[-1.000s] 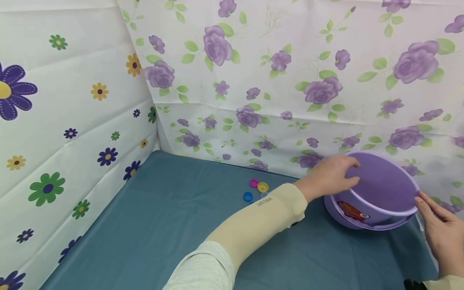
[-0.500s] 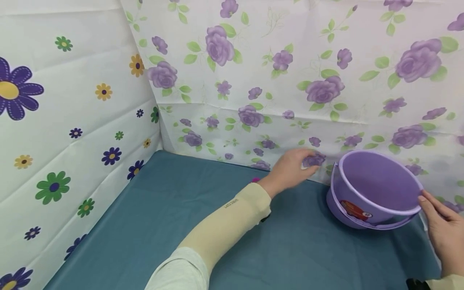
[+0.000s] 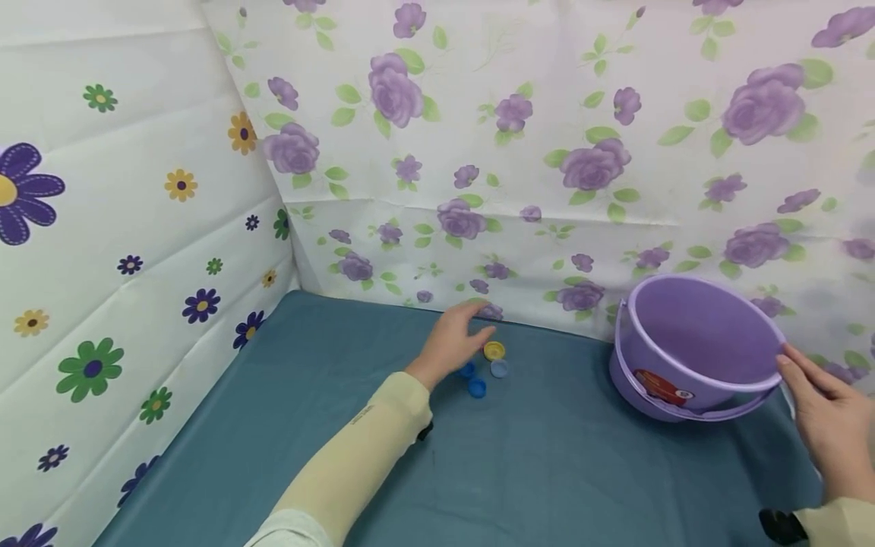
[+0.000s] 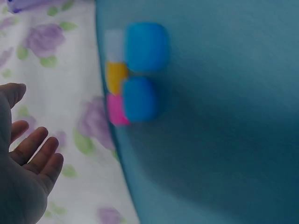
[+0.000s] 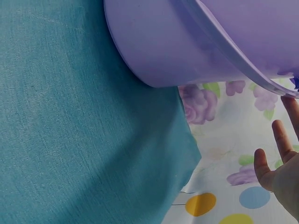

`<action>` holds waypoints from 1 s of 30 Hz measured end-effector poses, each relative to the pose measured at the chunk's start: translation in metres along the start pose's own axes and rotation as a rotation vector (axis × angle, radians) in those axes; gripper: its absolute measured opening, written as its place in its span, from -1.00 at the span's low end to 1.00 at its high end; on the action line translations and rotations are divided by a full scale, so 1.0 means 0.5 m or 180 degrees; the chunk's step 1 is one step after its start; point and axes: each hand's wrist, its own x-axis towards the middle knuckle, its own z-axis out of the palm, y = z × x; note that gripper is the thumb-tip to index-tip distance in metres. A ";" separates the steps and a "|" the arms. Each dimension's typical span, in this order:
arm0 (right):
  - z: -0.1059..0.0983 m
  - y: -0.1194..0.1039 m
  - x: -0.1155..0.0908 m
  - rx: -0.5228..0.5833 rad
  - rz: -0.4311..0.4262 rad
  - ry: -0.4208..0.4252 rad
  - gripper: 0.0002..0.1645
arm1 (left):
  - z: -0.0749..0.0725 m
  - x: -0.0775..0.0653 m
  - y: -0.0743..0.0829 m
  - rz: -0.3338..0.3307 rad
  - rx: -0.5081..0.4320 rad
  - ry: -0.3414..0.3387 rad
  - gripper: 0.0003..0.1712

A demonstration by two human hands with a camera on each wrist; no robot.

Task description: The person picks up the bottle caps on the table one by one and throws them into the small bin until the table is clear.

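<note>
My left hand (image 3: 451,342) is over the back of the table beside a small cluster of bottle caps. Its fingers are spread with nothing between them. A yellow cap (image 3: 494,350), a pale blue cap (image 3: 500,368) and a darker blue cap (image 3: 477,388) show near it. Another blue cap (image 3: 468,370) lies partly behind the hand. In the left wrist view a pink cap (image 4: 118,110) is also visible. At the right, my right hand (image 3: 830,418) grips the rim of a purple bucket (image 3: 683,357), which leans with its mouth towards me.
A teal cloth (image 3: 533,456) covers the table. White flowered sheets form a back wall (image 3: 519,175) and a left wall (image 3: 150,304). The bucket's handle (image 3: 718,416) hangs down across its front, and the bucket stands close to the back wall.
My left hand has moved left, away from the bucket's mouth, and is now beside the caps. The right hand stays on the rim. The head view has shifted slightly.
</note>
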 end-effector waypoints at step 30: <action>0.002 0.001 0.000 0.0189 -0.0073 0.0041 -0.50 | 0.019 -0.070 -0.095 -0.0108 0.0715 -0.0930 -0.34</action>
